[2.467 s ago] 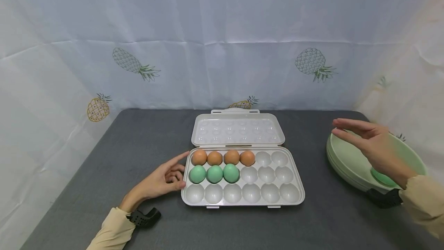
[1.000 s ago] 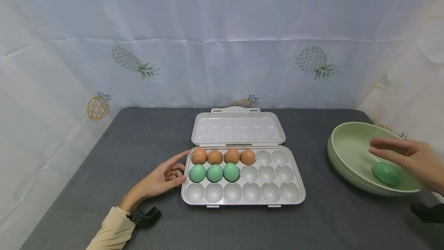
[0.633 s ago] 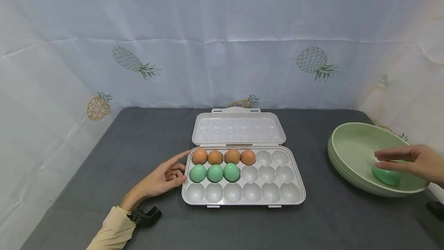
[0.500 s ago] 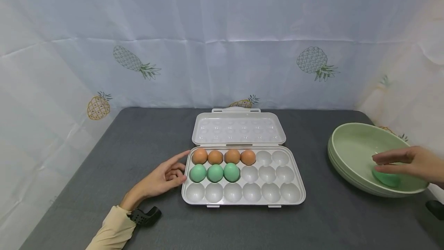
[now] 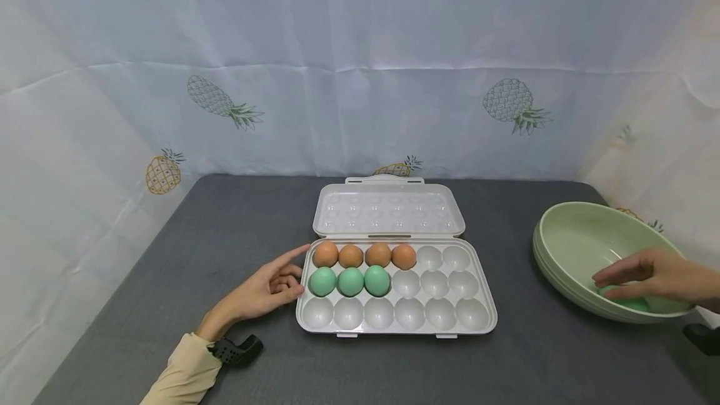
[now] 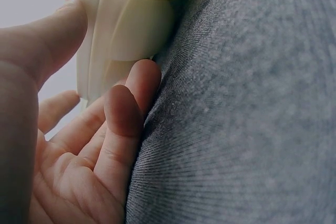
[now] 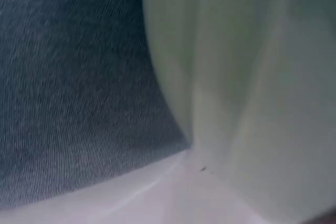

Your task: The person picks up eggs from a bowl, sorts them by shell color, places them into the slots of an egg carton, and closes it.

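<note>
R hand (image 5: 655,277) is inside the pale green plastic bowl (image 5: 568,239) at table R edge, fingers curled over a green egg (image 5: 634,302) lying on the bowl floor; firm grip or mere contact can't be told. L hand (image 5: 264,292) lies on the grey cloth tabletop (image 5: 236,230), fingers relaxed, tips touching the L end of the open white plastic egg tray (image 5: 478,324). Tray holds 4 brown eggs (image 5: 364,255) in back row, 3 green eggs (image 5: 350,281) in mid row.

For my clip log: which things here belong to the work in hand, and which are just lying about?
In hand: right hand on green egg in green bowl; left hand steadying egg tray; its brown eggs, green eggs.
Lying about: pineapple-print backdrop.
</note>
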{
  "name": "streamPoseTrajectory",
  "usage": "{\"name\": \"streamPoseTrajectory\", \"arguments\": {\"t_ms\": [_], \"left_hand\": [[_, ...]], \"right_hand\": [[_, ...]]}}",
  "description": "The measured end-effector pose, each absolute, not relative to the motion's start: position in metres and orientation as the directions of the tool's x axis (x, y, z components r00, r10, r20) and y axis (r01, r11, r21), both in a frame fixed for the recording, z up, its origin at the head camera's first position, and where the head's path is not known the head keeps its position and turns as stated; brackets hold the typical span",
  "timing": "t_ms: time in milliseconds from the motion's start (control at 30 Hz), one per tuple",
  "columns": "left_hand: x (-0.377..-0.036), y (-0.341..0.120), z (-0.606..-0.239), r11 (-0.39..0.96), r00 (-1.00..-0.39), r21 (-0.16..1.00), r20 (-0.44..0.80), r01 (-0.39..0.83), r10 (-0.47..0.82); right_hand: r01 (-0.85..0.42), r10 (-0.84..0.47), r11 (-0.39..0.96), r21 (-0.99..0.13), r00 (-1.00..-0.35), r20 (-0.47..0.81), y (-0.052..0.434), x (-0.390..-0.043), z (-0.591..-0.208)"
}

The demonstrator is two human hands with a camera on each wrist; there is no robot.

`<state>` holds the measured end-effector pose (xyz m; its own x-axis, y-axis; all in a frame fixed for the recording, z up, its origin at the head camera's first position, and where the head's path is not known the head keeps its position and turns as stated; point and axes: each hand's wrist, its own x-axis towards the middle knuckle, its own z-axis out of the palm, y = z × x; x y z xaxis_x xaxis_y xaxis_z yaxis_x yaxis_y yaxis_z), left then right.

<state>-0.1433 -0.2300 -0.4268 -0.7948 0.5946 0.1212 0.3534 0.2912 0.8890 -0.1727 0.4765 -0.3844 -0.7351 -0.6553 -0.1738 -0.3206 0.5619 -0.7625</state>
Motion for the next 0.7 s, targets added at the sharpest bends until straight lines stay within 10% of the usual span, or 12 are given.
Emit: {"name": "streamPoseTrajectory", "arguments": {"t_ms": [367, 700], "left_hand": [[-0.1450, -0.2277, -0.4281, 0.283, -0.792, 0.894, 0.118, 0.348, 0.599], [-0.1457, -0.2312, -0.4293, 0.267, -0.778, 0.889, 0.140, 0.371, 0.613]], "right_hand": [[-0.082, -0.804, 0.352, -0.932, -0.536, -0.256, 0.4727, -0.1763, -0.3891], [-0.143, -0.700, 0.475, -0.868, -0.660, -0.274, 0.4680, -0.1758, -0.3843]]}}
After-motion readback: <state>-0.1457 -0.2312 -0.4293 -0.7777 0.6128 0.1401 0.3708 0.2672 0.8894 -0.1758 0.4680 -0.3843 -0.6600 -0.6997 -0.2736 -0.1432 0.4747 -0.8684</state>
